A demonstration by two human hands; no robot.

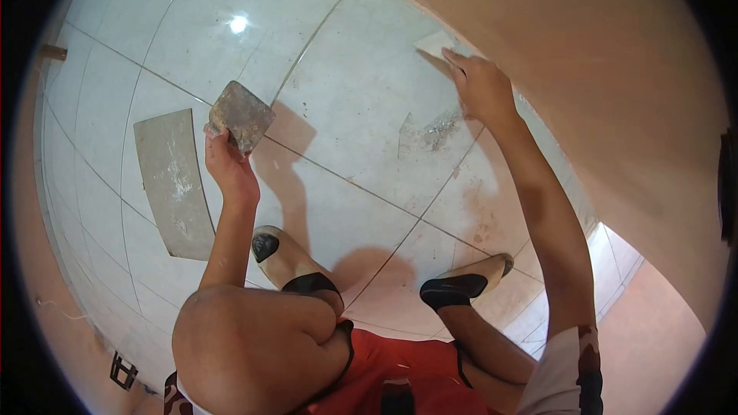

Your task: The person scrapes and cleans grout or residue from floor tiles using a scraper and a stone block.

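Note:
My left hand point(229, 169) is closed on the lower edge of a squarish, stained grey-brown plate point(244, 117), held up over the tiled floor. Near the base of the wall, my right hand point(486, 88) grips a small pale flat piece point(435, 44) with a straight edge; most of its held end is hidden by the fingers. Below that hand, a patch of grey crumbs and smears point(438, 131) lies on the floor. To the left of my left hand is a larger rectangular grey board point(175, 184) with whitish marks.
Glossy pale tiles point(346, 100) with dark joints make up the floor. A peach wall point(584, 54) curves along the right. My two shoes point(296, 257) stand on the tiles below the hands. A small dark frame-like object point(123, 370) is at lower left.

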